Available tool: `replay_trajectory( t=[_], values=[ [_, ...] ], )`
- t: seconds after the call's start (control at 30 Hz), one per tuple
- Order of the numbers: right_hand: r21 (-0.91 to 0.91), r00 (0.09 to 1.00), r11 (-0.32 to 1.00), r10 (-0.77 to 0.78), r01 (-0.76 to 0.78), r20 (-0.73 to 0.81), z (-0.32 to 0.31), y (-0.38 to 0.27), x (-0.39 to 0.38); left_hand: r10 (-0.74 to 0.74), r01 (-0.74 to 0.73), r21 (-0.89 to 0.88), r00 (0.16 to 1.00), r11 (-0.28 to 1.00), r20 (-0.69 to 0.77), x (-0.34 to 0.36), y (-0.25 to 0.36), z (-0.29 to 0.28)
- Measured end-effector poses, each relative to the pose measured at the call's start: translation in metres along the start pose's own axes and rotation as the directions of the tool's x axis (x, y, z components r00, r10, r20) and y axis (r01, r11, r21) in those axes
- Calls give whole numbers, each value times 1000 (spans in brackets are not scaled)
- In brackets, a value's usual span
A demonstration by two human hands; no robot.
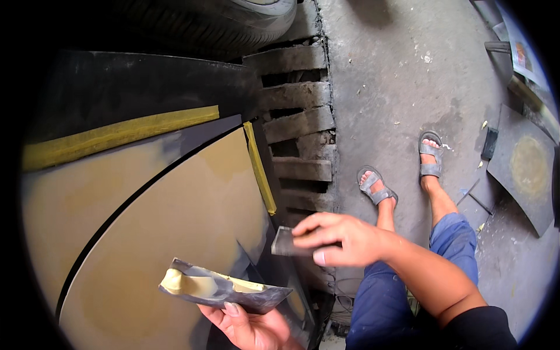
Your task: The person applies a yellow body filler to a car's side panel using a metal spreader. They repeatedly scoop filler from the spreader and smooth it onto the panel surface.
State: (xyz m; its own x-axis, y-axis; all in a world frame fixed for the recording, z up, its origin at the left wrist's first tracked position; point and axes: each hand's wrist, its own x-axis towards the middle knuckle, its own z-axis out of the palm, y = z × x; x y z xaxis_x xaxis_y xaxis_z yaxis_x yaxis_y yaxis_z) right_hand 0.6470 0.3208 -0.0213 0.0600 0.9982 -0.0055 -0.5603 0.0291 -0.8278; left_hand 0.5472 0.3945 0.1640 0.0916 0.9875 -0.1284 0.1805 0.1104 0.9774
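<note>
My left hand (254, 329) grips a dark, flat putty board (262, 298) from below, fingers and thumb at its lower edge. Pale yellow filler (173, 281) sits in a thick lump at the board's left end, with a thinner ridge along its far side. To the right of the board and apart from it, my right hand (353, 239) pinches a small dark spreader (284, 242), slightly blurred. Beneath the board is a car body panel (163, 233) coated in tan filler with grey patches. A curved black gap divides it from the neighbouring panel (93, 175).
Yellow masking tape (122, 128) runs along the upper panel edge, with another yellow strip (260, 169) at the right edge. A tyre (233, 26) stands at the top. A slotted concrete grating (300, 125) borders the floor. Dark sheets (522, 166) lie at the right.
</note>
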Motion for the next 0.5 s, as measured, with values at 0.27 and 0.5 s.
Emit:
replay_trajectory(
  t=[0.27,0.5],
  values=[
    [767,905,634,262,100,-335,-24,43,86,35,-36,60,999,998,20,-10,-13,-8],
    [664,892,726,164,180,-421,-19,54,118,35,-35,65,999,997,0,-9,-18,-14]
  ],
)
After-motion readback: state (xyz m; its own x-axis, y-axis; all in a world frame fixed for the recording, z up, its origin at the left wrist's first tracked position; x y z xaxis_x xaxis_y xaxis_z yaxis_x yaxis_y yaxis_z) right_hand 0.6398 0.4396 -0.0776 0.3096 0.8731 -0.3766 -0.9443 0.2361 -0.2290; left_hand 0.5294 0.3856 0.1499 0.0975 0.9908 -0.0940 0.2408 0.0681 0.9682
